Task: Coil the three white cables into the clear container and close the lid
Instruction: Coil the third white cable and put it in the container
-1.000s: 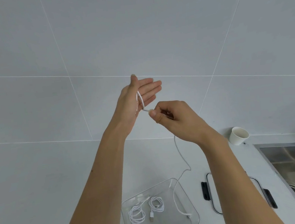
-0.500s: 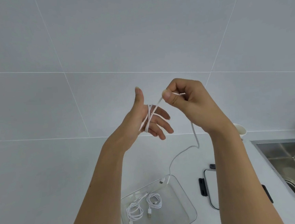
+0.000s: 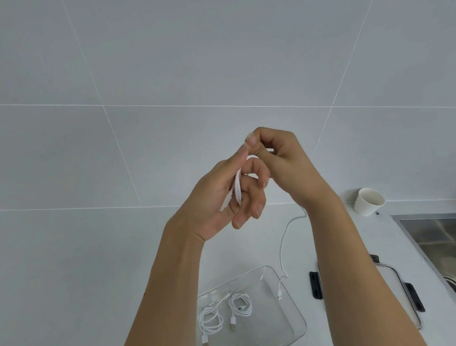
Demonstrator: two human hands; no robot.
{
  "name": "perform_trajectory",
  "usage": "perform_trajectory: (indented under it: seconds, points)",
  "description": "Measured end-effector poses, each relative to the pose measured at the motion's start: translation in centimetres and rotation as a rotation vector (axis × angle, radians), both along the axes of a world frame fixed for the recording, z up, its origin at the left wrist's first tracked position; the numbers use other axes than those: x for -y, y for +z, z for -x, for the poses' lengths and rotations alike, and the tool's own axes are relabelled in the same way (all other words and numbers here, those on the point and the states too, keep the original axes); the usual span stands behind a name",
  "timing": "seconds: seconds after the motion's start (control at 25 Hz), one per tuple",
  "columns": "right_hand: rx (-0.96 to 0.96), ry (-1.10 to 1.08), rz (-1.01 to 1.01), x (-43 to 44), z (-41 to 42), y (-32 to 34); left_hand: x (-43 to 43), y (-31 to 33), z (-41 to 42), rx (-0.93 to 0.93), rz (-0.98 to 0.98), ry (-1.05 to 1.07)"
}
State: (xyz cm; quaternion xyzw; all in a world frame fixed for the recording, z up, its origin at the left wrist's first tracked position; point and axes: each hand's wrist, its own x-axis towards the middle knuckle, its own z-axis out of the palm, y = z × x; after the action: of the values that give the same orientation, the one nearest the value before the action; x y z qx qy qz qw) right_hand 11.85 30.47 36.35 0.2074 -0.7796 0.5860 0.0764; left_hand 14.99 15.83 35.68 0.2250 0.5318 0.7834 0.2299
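Both hands are raised in front of the tiled wall. My left hand [image 3: 223, 195] has loops of a white cable [image 3: 238, 187] wound round its curled fingers. My right hand [image 3: 278, 157] pinches the same cable just above the left fingers. The cable's loose tail [image 3: 283, 246] hangs down behind my right wrist, and its plug dangles at the rim of the clear container [image 3: 297, 318]. Two coiled white cables [image 3: 211, 322] [image 3: 241, 305] lie side by side on the container's floor. The lid [image 3: 408, 297], clear with black clips, lies flat to the container's right, partly behind my right forearm.
A white paper cup [image 3: 368, 202] stands at the back of the white counter [image 3: 66, 297], against the wall. A steel sink [image 3: 455, 257] with a drain occupies the right edge. A dark object shows at the far right border.
My right hand has brought the cable over and close against the left fingers, adding a loop. The hanging tail has shortened, and its plug has lifted from inside the container to rim height.
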Motion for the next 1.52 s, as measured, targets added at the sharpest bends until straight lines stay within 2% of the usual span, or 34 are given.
perform_trajectory:
  seconds: [0.2, 0.28, 0.52, 0.68, 0.84, 1.0, 1.08, 1.16, 1.32, 1.52]
  points:
    - [0.072, 0.050, -0.025, 0.7, -0.5, -1.9, -0.4, 0.7, -0.4, 0.056, -0.306, 0.181]
    - [0.088, 0.006, -0.105, 0.9, -0.9, -2.4, -0.5, 0.8, -0.2, 0.043, -0.333, 0.239]
    - [0.123, 0.016, -0.151, 0.3, -2.0, -2.3, -0.2, 1.2, 0.8, -0.101, -0.255, 0.359]
    - [0.103, 0.001, -0.183, -0.7, -2.9, -0.9, -0.2, 1.5, 2.0, -0.132, -0.196, 0.490]
    - [0.112, 0.018, -0.249, -1.5, -3.3, 0.3, -1.7, 1.6, 2.1, -0.252, 0.068, 0.565]
    - [0.063, 0.020, -0.252, -2.2, -3.6, 1.4, -2.7, 1.8, 2.0, -0.288, 0.385, 0.547]
    - [0.053, -0.017, -0.129, -2.5, -3.8, 2.0, -2.5, 1.6, 2.2, -0.316, 0.580, 0.550]
    - [-0.015, -0.160, 0.005, -2.6, -3.7, 2.8, -2.4, 1.3, 2.3, -0.305, 0.662, 0.459]
    - [-0.063, -0.391, 0.115, -2.3, -2.6, 3.1, -2.8, 1.1, 1.6, -0.242, 0.660, 0.151]
    - [-0.023, -0.607, 0.161, -2.1, -0.7, 1.7, -2.1, 1.7, 0.8, -0.162, 0.369, -0.009]
